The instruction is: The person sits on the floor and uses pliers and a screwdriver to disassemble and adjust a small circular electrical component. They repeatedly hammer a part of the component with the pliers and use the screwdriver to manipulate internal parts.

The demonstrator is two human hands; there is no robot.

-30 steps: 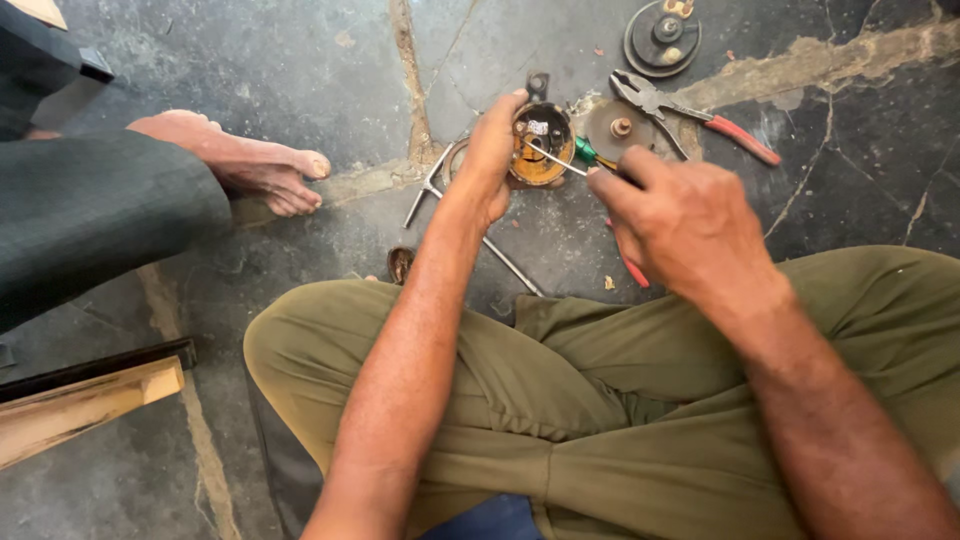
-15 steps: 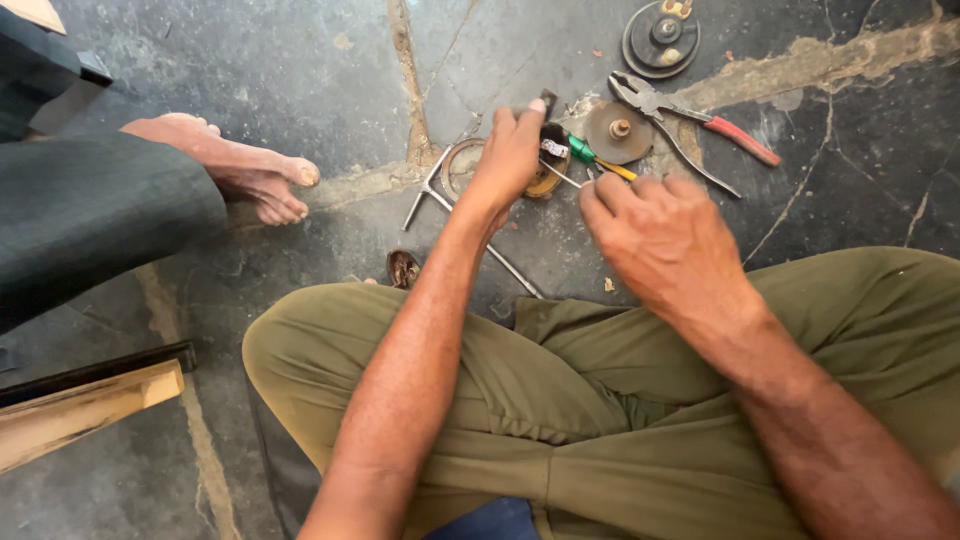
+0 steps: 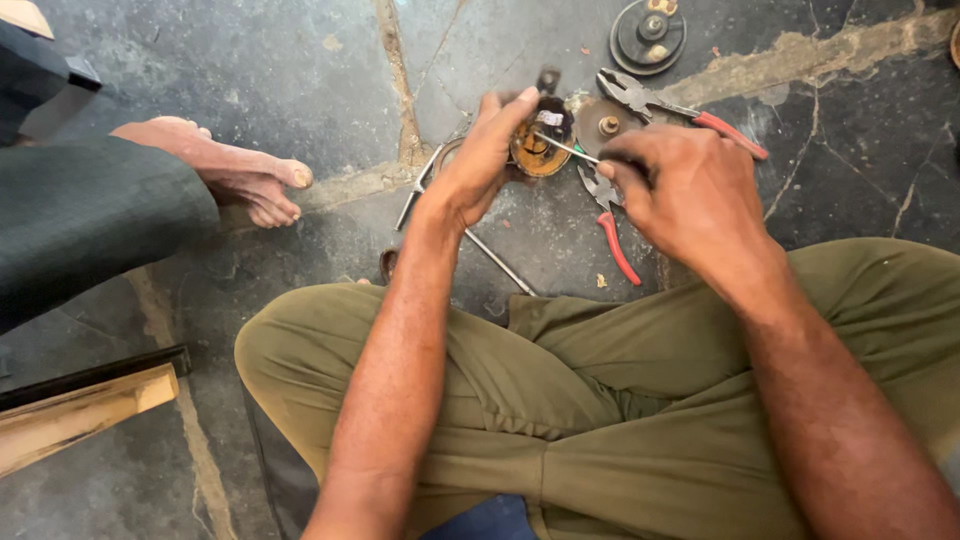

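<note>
Shifting closer, right hand [image 3: 690, 195] is gripping a screwdriver [image 3: 566, 148], shaft pointing left into the round brass part [image 3: 540, 150] that left hand [image 3: 480, 165] is clasping.

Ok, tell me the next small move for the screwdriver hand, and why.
Probably keep the tip seated and turn gently. The left hand steadies the round brass-coloured part on the stone floor, and the right hand has the thin screwdriver reaching into its middle. Whether the tip sits in a screw head is too small to tell, so go slowly.
</note>
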